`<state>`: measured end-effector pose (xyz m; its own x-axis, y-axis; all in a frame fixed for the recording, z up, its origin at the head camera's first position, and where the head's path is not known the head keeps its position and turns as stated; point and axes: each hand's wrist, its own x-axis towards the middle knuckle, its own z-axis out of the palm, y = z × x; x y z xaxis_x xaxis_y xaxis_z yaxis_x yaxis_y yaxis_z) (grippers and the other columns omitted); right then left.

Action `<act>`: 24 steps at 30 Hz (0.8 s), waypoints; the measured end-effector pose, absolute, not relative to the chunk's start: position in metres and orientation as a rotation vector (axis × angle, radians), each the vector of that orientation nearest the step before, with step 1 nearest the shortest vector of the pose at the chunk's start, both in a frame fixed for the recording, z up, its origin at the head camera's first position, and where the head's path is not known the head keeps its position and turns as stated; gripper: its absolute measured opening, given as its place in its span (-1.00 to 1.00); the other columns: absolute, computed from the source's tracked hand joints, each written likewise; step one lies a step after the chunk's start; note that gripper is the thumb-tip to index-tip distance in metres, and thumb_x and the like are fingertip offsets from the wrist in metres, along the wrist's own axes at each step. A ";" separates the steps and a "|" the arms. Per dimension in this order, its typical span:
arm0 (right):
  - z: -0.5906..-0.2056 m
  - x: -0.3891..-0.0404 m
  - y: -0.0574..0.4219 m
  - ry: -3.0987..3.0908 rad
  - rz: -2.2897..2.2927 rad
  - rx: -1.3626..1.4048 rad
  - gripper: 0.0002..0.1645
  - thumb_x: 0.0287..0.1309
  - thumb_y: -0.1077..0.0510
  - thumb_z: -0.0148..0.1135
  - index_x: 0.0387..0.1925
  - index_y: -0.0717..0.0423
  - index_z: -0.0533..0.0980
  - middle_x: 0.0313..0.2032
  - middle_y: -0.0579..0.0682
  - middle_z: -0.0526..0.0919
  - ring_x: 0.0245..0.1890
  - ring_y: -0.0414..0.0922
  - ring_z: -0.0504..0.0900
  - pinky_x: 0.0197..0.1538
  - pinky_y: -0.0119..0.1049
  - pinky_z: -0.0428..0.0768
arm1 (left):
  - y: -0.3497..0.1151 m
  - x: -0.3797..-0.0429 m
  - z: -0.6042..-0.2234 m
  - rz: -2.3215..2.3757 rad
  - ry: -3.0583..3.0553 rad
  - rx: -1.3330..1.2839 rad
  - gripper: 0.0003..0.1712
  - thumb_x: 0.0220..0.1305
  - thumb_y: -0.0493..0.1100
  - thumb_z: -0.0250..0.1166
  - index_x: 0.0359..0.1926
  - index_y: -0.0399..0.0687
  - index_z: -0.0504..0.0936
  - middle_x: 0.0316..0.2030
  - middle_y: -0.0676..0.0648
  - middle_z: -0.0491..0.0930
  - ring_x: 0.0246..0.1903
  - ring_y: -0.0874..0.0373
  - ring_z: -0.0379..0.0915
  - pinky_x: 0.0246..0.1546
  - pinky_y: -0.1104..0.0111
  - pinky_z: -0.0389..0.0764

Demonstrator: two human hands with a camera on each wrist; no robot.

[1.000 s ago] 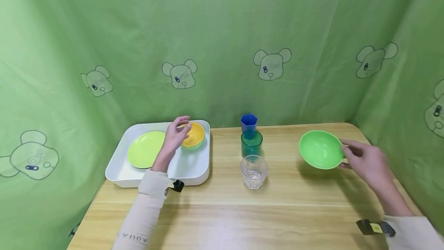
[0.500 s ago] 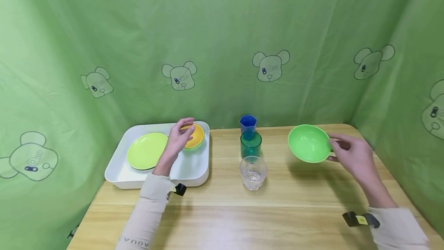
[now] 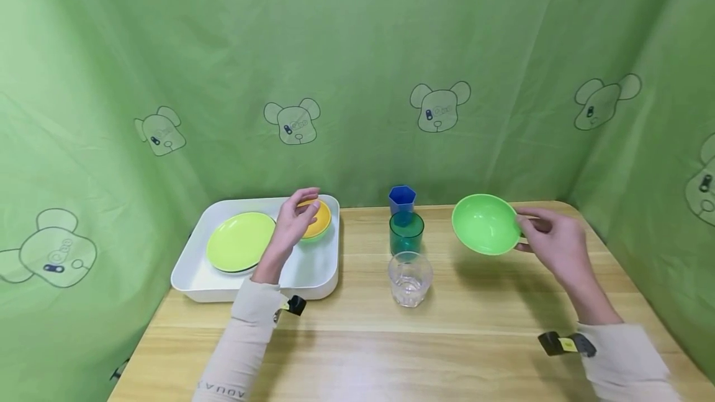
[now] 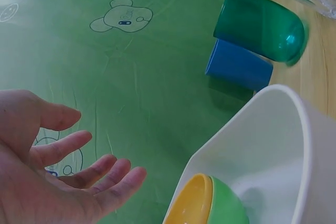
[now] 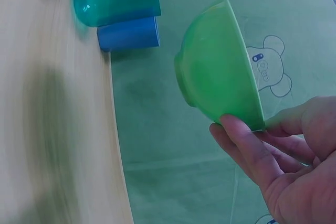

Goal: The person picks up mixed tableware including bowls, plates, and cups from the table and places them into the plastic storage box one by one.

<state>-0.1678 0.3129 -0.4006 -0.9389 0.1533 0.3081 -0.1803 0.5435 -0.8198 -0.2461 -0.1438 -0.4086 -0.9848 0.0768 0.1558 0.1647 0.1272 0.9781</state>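
My right hand (image 3: 553,241) pinches the right rim of a green bowl (image 3: 486,224) and holds it above the table; in the right wrist view the bowl (image 5: 218,66) shows its foot and outer wall, the thumb inside the rim and fingers beneath. Over the white tray (image 3: 192,278), my left hand (image 3: 293,219) hovers with loosely bent fingers and nothing in them. Below it an orange bowl (image 3: 319,222) sits nested in a green bowl (image 4: 228,205), partly hidden by the hand in the head view. A yellow-green plate (image 3: 237,244) lies in the tray's left part, on something dark-edged.
Between the tray and the held bowl stand a blue hexagonal cup (image 3: 401,196), a teal tumbler (image 3: 406,237) and a clear glass (image 3: 410,281), lined up from back to front. A green curtain (image 3: 357,79) encloses the wooden table (image 3: 447,352) at the back and sides.
The right hand has carried the green bowl leftward and slightly toward the back. My left hand has shifted a little to the right above the tray, still holding nothing.
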 end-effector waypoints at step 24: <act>-0.383 -0.188 0.267 -2.387 1.482 0.023 -0.57 0.44 0.16 0.20 0.12 0.48 0.57 -0.06 0.48 0.66 -0.40 -0.50 0.67 -0.30 -0.28 0.77 | -0.124 -0.240 -0.399 -2.070 -2.265 -0.323 -0.59 0.50 -0.33 0.17 0.31 -0.30 0.49 0.25 -0.33 0.48 0.22 -0.23 0.47 0.23 -0.10 0.56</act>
